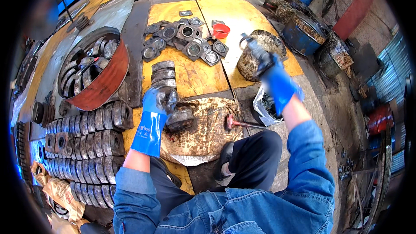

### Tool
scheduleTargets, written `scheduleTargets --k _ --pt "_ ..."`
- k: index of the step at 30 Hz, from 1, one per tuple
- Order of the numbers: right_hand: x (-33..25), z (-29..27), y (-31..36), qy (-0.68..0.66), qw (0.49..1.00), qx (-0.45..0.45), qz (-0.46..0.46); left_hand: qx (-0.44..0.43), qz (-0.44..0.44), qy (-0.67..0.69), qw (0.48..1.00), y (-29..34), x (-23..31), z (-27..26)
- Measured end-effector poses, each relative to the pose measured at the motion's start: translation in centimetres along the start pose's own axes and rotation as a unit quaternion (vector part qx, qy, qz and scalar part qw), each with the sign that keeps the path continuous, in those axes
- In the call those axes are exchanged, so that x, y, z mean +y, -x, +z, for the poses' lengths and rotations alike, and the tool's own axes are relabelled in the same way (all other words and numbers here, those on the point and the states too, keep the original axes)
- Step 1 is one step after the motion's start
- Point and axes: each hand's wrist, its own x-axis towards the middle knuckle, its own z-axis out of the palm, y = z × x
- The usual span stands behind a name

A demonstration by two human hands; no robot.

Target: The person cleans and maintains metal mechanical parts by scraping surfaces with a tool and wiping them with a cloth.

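Head view: left hand [157, 100], blue-gloved, is at the near end of a short row of metal blocks [163, 74]; fingers bent over the nearest piece, can't tell if they clamp it or just rest on it; right hand [278, 83], also gloved, has fingers closed around a grey-and-black tool [261, 55], probably a powered one, raised near the stained bucket [248, 66]; blur hides fingertip detail there.

One loose block [180, 120] sits on the stained sacking [203, 141], just beside the left hand; red-headed hammer [229, 121] lies to its right, near the lined bin [260, 108].

Progress, my read: partway; several long rows of blocks [82, 145] stand lined up at left, look sorted; flat plates with round centres [186, 32] lie heaped beyond the short row, near a red ring [221, 30]; big rust-red drum [106, 80] holds more loose metal pieces, unaligned; short row plus loose block look like the current batch; can't tell which pieces are finished.
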Motion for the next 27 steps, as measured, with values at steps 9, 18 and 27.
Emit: scheduleTargets --k 9,18,27 --pt "3.4 -2.2 -1.6 -0.004 0.979 0.186 0.08 0.077 0.139 -0.332 0.93 1.3 -2.4 -4.8" --pt "14.7 -4.2 10.2 0.315 0.901 -0.075 0.29 -0.009 -0.002 -0.404 0.915 1.5 -1.8 -5.1" --pt "16.3 -3.6 13.6 0.561 0.75 -0.327 0.129 -0.083 -0.131 -0.427 0.891 1.9 -4.1 -6.2"
